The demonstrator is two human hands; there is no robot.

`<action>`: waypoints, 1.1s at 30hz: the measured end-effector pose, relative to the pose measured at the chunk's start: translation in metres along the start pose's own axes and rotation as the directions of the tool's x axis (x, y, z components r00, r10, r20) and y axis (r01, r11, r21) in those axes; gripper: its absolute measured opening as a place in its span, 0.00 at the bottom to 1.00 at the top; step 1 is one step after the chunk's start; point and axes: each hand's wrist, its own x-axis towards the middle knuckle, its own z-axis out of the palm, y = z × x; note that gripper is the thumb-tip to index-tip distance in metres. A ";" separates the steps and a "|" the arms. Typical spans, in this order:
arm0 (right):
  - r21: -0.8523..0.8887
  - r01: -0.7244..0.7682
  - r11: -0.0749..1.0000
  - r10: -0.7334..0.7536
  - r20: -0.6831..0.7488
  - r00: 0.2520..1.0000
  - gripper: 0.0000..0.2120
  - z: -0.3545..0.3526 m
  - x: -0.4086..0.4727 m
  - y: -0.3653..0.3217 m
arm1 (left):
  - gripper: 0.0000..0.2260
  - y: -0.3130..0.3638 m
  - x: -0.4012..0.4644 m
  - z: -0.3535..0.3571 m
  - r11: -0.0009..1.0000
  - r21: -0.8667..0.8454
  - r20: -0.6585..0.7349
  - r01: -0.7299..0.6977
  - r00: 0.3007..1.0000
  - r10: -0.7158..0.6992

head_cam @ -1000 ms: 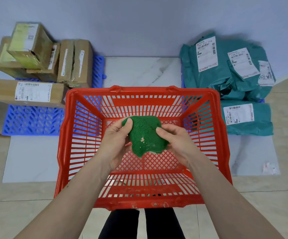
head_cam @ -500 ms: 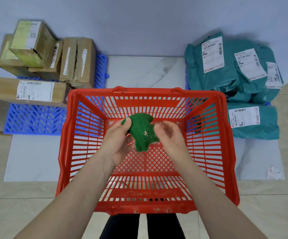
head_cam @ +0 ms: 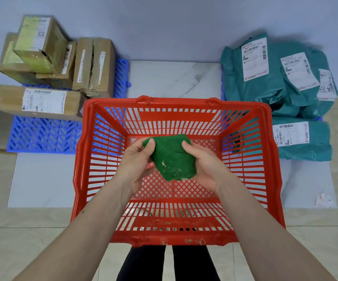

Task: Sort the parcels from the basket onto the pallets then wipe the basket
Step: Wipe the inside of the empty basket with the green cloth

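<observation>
Sorting looks done, so it's wipe time: I'd bunch the green cloth (head_cam: pixel 172 157) into one grip and brace the red basket (head_cam: pixel 176 106) by its rim with the other, then work the mesh floor and slatted walls in rows so the grime on the near rim isn't missed. Right now the left hand (head_cam: pixel 135 159) and right hand (head_cam: pixel 206 165) each pinch a side of the cloth, held above the basket floor. The cloth's fuzzy, crumpled, with pale specks.

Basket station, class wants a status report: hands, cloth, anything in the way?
Left hand and right hand both grip cloth. Cloth held above basket, not yet wiping. Basket holds no parcels; nothing in the way.
</observation>
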 end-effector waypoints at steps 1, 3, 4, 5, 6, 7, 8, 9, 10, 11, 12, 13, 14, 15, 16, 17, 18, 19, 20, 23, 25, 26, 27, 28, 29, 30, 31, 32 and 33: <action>-0.024 0.006 1.000 -0.005 0.024 1.000 0.22 -0.001 -0.001 0.000 | 0.07 -0.001 0.000 0.000 1.000 0.011 -0.006 -0.002 1.000 0.003; -0.108 0.036 0.993 -0.034 0.026 0.999 0.28 -0.001 -0.004 0.000 | 0.08 -0.001 -0.003 0.000 0.999 0.040 -0.010 -0.015 1.000 0.015; -0.163 0.056 0.985 -0.055 0.013 0.998 0.28 -0.002 -0.006 0.000 | 0.08 -0.001 -0.004 0.000 0.998 0.060 -0.008 -0.018 1.000 0.018; -0.208 0.072 0.975 -0.072 0.005 0.997 0.27 -0.004 -0.007 0.001 | 0.08 -0.002 -0.004 -0.001 0.996 0.087 -0.007 -0.016 1.000 0.017; -0.229 0.075 0.971 -0.077 0.002 0.997 0.24 -0.005 -0.008 0.001 | 0.07 -0.003 -0.005 -0.002 0.993 0.117 -0.010 -0.009 1.000 0.010; -0.235 0.075 0.969 -0.076 0.005 0.997 0.21 -0.008 -0.009 0.001 | 0.07 -0.004 -0.005 -0.004 0.988 0.151 -0.020 0.000 1.000 0.003; -0.246 0.077 0.966 -0.076 0.013 0.997 0.19 -0.011 -0.011 0.001 | 0.07 -0.005 -0.006 -0.006 0.983 0.185 -0.029 0.011 1.000 -0.006; -0.272 0.080 0.959 -0.076 0.024 0.997 0.16 -0.013 -0.013 0.001 | 0.09 -0.007 -0.008 -0.010 0.973 0.228 -0.034 0.021 0.999 -0.013; -0.312 0.082 0.947 -0.074 0.036 0.997 0.14 -0.016 -0.016 0.002 | 0.13 -0.008 -0.011 -0.015 0.960 0.277 -0.029 0.029 0.999 -0.022; -0.364 0.081 0.928 -0.069 0.044 0.997 0.12 -0.018 -0.019 0.003 | 0.16 -0.010 -0.013 -0.020 0.942 0.334 -0.012 0.041 0.999 -0.039; -0.421 0.074 0.904 -0.061 0.044 0.997 0.11 -0.020 -0.022 0.004 | 0.19 -0.012 -0.017 -0.025 0.919 0.390 0.015 0.052 0.998 -0.063; -0.473 0.065 0.879 -0.052 0.040 0.998 0.10 -0.022 -0.023 0.007 | 0.21 -0.014 -0.020 -0.031 0.895 0.442 0.049 0.062 0.994 -0.093; -0.509 0.056 0.859 -0.044 0.036 0.998 0.09 -0.024 -0.025 0.009 | 0.22 -0.016 -0.024 -0.036 0.870 0.487 0.082 0.072 0.988 -0.128; -0.530 0.048 0.847 -0.036 0.033 0.999 0.10 -0.026 -0.026 0.011 | 0.23 -0.019 -0.027 -0.040 0.844 0.531 0.106 0.081 0.981 -0.161; -0.539 0.042 0.841 -0.031 0.030 0.999 0.11 -0.028 -0.028 0.013 | 0.24 -0.020 -0.029 -0.044 0.818 0.569 0.126 0.083 0.974 -0.187; -0.542 0.035 0.840 -0.025 0.025 0.999 0.12 -0.030 -0.029 0.016 | 0.25 -0.022 -0.031 -0.048 0.793 0.603 0.146 0.082 0.966 -0.211; -0.544 0.028 0.839 -0.018 0.024 1.000 0.13 -0.031 -0.030 0.018 | 0.27 -0.023 -0.034 -0.052 0.771 0.632 0.168 0.076 0.958 -0.232; -0.551 0.019 0.834 -0.006 0.026 1.000 0.13 -0.031 -0.030 0.020 | 0.29 -0.025 -0.036 -0.056 0.746 0.662 0.190 0.066 0.949 -0.252; -0.568 0.011 0.823 0.011 0.035 0.999 0.13 -0.029 -0.030 0.021 | 0.32 -0.026 -0.039 -0.060 0.717 0.695 0.212 0.051 0.939 -0.272; -0.661 -0.013 0.750 0.091 0.084 0.992 0.13 -0.021 -0.026 0.028 | 0.41 -0.030 -0.042 -0.077 0.645 0.764 0.284 0.003 0.896 -0.341; -0.713 -0.034 0.701 0.152 0.103 0.983 0.13 -0.017 -0.021 0.034 | 0.48 -0.032 -0.042 -0.086 0.624 0.781 0.335 -0.025 0.860 -0.385; -0.725 -0.041 0.687 0.176 0.111 0.978 0.14 -0.015 -0.018 0.036 | 0.50 -0.033 -0.042 -0.089 0.607 0.794 0.350 -0.036 0.844 -0.407; -0.733 -0.047 0.679 0.192 0.116 0.975 0.15 -0.014 -0.015 0.039 | 0.50 -0.033 -0.041 -0.092 0.588 0.808 0.360 -0.047 0.829 -0.428; -0.739 -0.048 0.672 0.201 0.120 0.972 0.15 -0.014 -0.013 0.042 | 0.49 -0.034 -0.040 -0.095 0.570 0.820 0.368 -0.059 0.817 -0.444; -0.745 -0.046 0.665 0.205 0.123 0.971 0.16 -0.013 -0.012 0.044 | 0.49 -0.034 -0.039 -0.098 0.553 0.830 0.372 -0.069 0.807 -0.458; -0.748 -0.045 0.662 0.207 0.125 0.970 0.16 -0.012 -0.010 0.045 | 0.49 -0.035 -0.037 -0.101 0.544 0.836 0.379 -0.077 0.798 -0.469; -0.745 -0.045 0.665 0.208 0.127 0.970 0.16 -0.012 -0.009 0.047 | 0.50 -0.036 -0.035 -0.104 0.537 0.840 0.379 -0.077 0.791 -0.480; -0.739 -0.046 0.672 0.210 0.130 0.969 0.16 -0.012 -0.008 0.048 | 0.49 -0.037 -0.034 -0.107 0.530 0.845 0.375 -0.067 0.782 -0.498; -0.733 -0.048 0.678 0.215 0.135 0.967 0.16 -0.012 -0.007 0.050 | 0.47 -0.038 -0.033 -0.109 0.522 0.851 0.371 -0.057 0.769 -0.520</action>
